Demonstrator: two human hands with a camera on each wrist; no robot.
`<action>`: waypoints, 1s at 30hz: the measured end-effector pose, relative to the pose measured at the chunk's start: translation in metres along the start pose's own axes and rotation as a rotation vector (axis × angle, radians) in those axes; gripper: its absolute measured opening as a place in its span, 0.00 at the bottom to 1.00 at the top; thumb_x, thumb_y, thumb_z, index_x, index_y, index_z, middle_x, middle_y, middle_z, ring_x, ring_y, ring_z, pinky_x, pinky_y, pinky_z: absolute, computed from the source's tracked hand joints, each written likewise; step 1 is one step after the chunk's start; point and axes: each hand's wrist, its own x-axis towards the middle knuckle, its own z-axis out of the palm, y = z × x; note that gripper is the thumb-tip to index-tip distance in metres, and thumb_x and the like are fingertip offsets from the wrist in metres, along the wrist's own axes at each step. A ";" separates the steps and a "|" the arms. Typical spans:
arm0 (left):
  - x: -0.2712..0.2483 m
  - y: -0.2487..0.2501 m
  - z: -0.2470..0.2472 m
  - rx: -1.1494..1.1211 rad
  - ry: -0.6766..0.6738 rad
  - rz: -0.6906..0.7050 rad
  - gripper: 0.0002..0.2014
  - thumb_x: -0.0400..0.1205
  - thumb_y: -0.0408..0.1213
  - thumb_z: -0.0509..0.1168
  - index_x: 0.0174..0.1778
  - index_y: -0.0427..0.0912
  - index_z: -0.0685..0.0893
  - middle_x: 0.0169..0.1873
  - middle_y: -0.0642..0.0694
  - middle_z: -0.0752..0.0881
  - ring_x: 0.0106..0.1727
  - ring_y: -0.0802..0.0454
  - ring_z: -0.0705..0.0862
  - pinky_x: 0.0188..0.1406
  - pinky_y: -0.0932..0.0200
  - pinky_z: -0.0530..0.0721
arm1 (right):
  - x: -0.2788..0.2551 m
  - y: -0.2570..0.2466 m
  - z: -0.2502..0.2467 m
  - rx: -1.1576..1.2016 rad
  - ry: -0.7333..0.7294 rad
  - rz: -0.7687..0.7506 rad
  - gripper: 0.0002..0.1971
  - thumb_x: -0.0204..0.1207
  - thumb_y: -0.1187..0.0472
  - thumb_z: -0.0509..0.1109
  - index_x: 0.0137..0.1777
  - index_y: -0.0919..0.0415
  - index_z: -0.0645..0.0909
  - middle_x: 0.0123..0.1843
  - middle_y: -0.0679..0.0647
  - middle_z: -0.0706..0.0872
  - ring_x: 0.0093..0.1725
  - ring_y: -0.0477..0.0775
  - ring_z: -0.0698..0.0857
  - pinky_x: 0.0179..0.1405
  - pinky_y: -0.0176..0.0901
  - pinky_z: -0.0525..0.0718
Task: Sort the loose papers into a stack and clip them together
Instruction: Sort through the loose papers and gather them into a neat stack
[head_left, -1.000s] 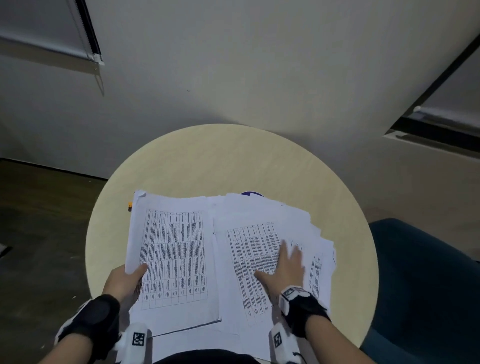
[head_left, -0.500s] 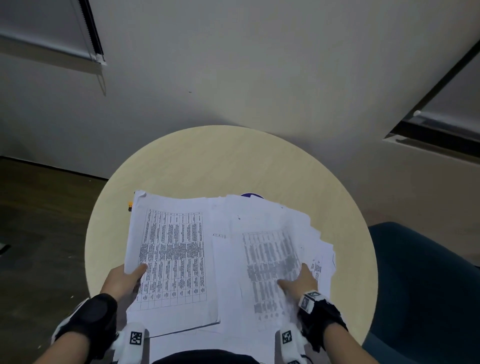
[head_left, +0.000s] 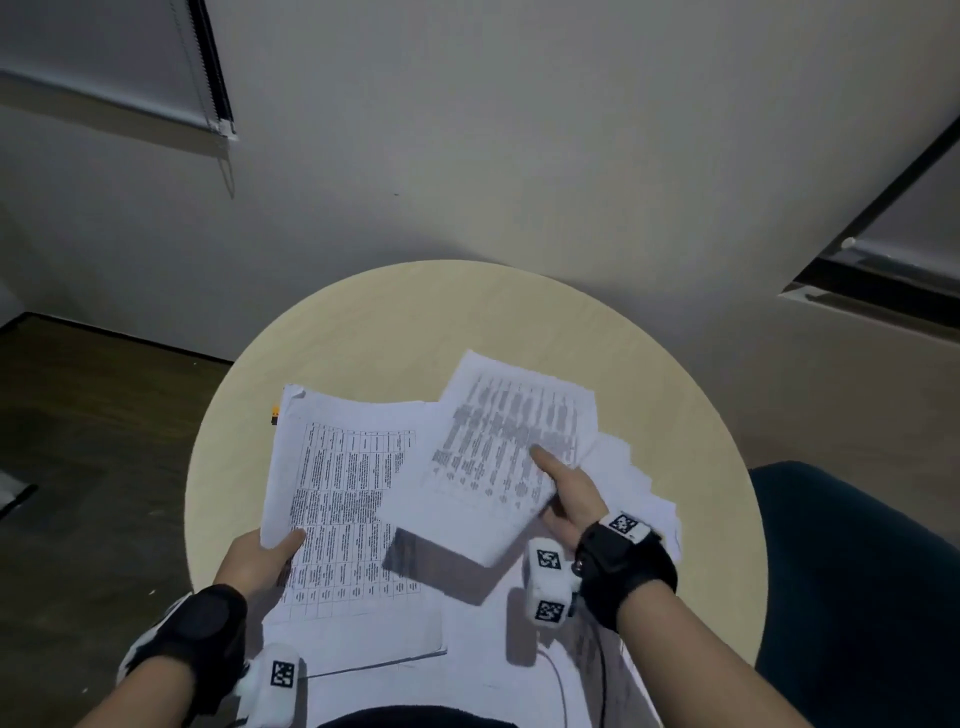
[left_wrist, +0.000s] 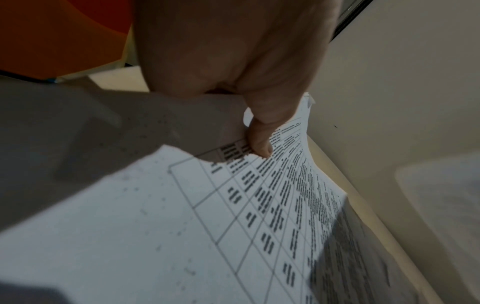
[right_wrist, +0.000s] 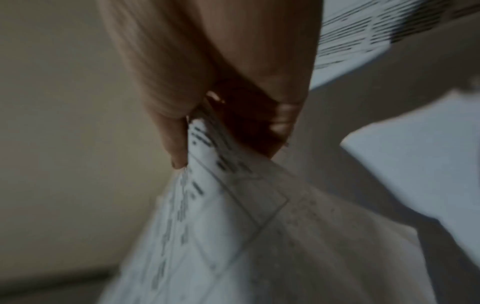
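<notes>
Papers first: your right hand (head_left: 569, 493) pinches a lifted printed sheet (head_left: 506, 457) near its right edge, thumb on top, fingers curled beneath. From that grip the sheet runs left and away from you, long axis skewed against the pile below. Your left hand (head_left: 260, 558) grips the left stack (head_left: 343, 514) at its near-left edge; that stack's long axis points straight away from you on the round table (head_left: 363, 338). I judge you must carry the sheet leftward and square it.

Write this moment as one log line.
right hand: lifts white printed sheet | left hand: holds white paper stack | unclipped
</notes>
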 end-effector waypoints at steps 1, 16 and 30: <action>0.000 0.001 0.000 0.002 0.006 0.000 0.18 0.80 0.37 0.69 0.52 0.22 0.80 0.33 0.33 0.80 0.34 0.43 0.76 0.37 0.50 0.73 | 0.001 0.008 0.015 -0.222 0.045 -0.022 0.53 0.39 0.37 0.89 0.65 0.63 0.80 0.61 0.58 0.86 0.59 0.58 0.86 0.66 0.53 0.79; -0.012 0.013 0.001 -0.119 -0.049 -0.115 0.52 0.65 0.75 0.65 0.76 0.40 0.72 0.67 0.51 0.81 0.71 0.42 0.78 0.72 0.44 0.72 | 0.010 0.062 0.053 -1.434 -0.004 0.023 0.21 0.72 0.45 0.70 0.53 0.57 0.68 0.40 0.48 0.73 0.33 0.47 0.72 0.29 0.39 0.70; -0.014 0.008 0.005 -0.094 -0.006 0.077 0.13 0.78 0.29 0.71 0.58 0.32 0.84 0.49 0.35 0.89 0.47 0.38 0.88 0.55 0.48 0.83 | 0.017 0.064 0.043 -1.321 0.033 -0.185 0.46 0.65 0.44 0.78 0.80 0.54 0.60 0.80 0.56 0.68 0.79 0.57 0.67 0.75 0.49 0.70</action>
